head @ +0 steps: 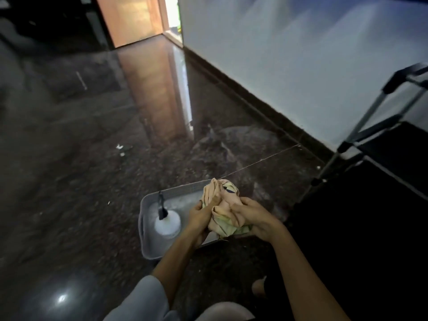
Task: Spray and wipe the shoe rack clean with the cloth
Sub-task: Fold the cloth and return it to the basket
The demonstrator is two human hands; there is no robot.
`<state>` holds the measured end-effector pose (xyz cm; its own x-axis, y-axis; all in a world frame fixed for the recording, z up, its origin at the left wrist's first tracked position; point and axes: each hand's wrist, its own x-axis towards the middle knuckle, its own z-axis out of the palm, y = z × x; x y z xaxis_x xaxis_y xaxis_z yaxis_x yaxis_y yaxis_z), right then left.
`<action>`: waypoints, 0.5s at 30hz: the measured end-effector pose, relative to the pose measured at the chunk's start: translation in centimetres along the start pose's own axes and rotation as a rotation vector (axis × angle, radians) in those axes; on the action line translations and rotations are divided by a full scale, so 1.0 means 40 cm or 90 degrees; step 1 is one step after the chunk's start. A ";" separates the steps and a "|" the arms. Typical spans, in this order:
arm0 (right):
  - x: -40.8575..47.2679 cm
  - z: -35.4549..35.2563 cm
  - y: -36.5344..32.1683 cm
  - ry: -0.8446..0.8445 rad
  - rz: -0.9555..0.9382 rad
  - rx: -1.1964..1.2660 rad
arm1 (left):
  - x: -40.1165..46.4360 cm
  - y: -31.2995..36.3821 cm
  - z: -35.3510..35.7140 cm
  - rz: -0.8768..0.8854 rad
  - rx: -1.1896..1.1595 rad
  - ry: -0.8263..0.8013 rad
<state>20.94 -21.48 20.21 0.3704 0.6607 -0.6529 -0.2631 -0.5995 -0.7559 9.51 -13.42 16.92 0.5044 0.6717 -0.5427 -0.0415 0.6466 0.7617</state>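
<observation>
A crumpled peach and pale green cloth (pixel 223 205) is bunched between both hands over a grey plastic tray (pixel 148 242) on the floor. My left hand (pixel 201 216) grips its left side and my right hand (pixel 252 216) grips its right side. Inside the tray stands a white spray bottle (pixel 168 224) with a black nozzle, just left of my left hand. The shoe rack (pixel 361 135), with metal tubes, black joints and dark shelves, stands at the right against the wall; only part of it shows.
The floor (pixel 92 181) is dark polished stone with small white scraps lying left of centre. A white wall (pixel 278 54) with a dark skirting runs along the right. A wooden door (pixel 129 19) stands at the far end. My knees show at the bottom.
</observation>
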 end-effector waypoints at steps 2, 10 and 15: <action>0.047 0.027 0.014 -0.024 0.019 0.028 | 0.033 -0.012 -0.048 -0.018 -0.015 0.019; 0.227 0.077 0.072 -0.093 0.113 -0.026 | 0.196 -0.059 -0.164 -0.081 -0.046 0.106; 0.371 0.103 0.130 -0.031 0.086 -0.015 | 0.318 -0.108 -0.210 -0.112 -0.062 0.107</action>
<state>21.38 -12.93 6.39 0.2897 0.5944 -0.7502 -0.2856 -0.6944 -0.6605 8.86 -4.62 3.75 0.3606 0.5918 -0.7209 -0.0534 0.7848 0.6175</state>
